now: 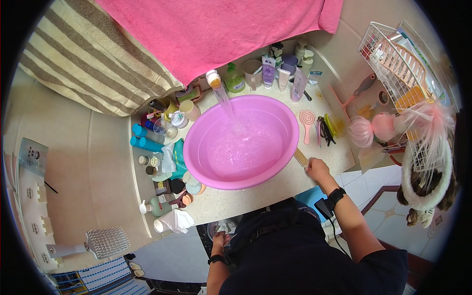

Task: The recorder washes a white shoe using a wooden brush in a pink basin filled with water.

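A large pink-purple plastic basin stands on the speckled counter, with shallow water in it. Water pours into it from a white tap at its far side. At the counter's near right edge, my right hand is closed at the end of a tan comb, close to the basin's rim. My left hand hangs low, below the counter's front edge, fingers loosely curled and slightly apart. No thing shows in it. Crumpled white tissue lies just beyond that hand.
Bottles, cups and jars crowd the left side, including a pump bottle and a paper roll. A pink brush and hair clips lie right of the basin. A wire rack hangs at right; a pink towel hangs behind.
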A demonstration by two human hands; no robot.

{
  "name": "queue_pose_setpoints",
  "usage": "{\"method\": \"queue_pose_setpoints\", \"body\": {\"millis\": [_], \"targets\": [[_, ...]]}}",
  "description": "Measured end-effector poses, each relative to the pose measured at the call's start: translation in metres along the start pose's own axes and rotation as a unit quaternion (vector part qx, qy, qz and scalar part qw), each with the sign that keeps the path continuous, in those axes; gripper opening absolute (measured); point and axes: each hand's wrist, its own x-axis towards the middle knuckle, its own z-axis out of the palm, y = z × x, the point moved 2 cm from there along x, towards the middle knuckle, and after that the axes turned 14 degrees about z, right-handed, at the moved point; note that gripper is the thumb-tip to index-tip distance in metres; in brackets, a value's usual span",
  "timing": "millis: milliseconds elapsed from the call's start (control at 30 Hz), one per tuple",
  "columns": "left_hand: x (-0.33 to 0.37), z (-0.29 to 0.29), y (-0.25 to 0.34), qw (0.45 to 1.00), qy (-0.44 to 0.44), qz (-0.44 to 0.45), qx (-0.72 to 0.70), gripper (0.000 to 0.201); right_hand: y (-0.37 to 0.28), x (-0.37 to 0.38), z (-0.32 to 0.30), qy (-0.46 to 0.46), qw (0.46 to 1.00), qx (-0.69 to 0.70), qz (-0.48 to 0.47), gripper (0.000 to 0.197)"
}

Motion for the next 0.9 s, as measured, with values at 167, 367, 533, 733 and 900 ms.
{"method": "queue_pose_setpoints", "body": {"millis": [167, 367, 533, 733, 900], "targets": [[-0.0003, -0.0007, 0.0000, 1.000, -0.009, -0.002, -0.002, 0.023, 0.0011, 0.0017, 0.0017, -0.004, 1.000, -0.003, -0.001, 0.019], [-0.0022, -0.0002, 0.0030, 1.000, -0.003, 0.003, -0.005, 0.023, 0.0016, 0.0018, 0.0024, -0.005, 1.000, -0.001, 0.001, 0.020], [-0.0015, -0.0006, 0.0028, 1.000, -0.005, 0.008, -0.007, 0.024, 0.0007, 0.0011, 0.0012, -0.006, 1.000, -0.002, 0.005, 0.020], [0.0004, -0.0001, 0.0005, 1.000, -0.005, 0.006, -0.005, 0.025, 0.0001, 0.0011, 0.0007, -0.007, 1.000, -0.001, 0.001, 0.020], [0.0007, 0.0001, 0.0005, 1.000, -0.008, 0.004, -0.005, 0.026, 0.0008, 0.0019, 0.0015, -0.006, 1.000, -0.003, 0.001, 0.019]]}}
